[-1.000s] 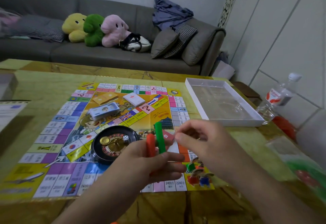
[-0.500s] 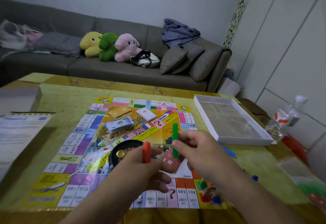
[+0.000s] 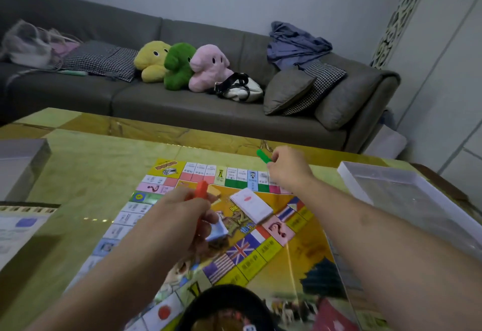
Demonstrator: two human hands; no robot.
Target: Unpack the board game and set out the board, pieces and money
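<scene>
The game board (image 3: 307, 257) lies unfolded on the yellow table (image 3: 86, 174). My left hand (image 3: 182, 213) grips a red stick-shaped piece (image 3: 201, 190) upright over the board's middle. Stretched out to the board's far edge, my right hand (image 3: 287, 167) pinches a green stick-shaped piece (image 3: 263, 156) that points up and left. A white card deck (image 3: 251, 204) and a yellow card deck (image 3: 216, 192) lie on the board. A blue-edged stack of money (image 3: 217, 231) shows just under my left hand. The black roulette wheel (image 3: 229, 307) sits at the bottom edge.
The white box tray (image 3: 407, 195) stands at the table's right. A printed sheet (image 3: 20, 229) and a grey box (image 3: 18, 163) lie at the left. Behind the table is a grey sofa (image 3: 208, 106) with plush toys, cushions and a bag.
My right hand has reached forward to the board's far edge with the green piece. My left hand moved forward with the red piece. The view tilted up and closer.
</scene>
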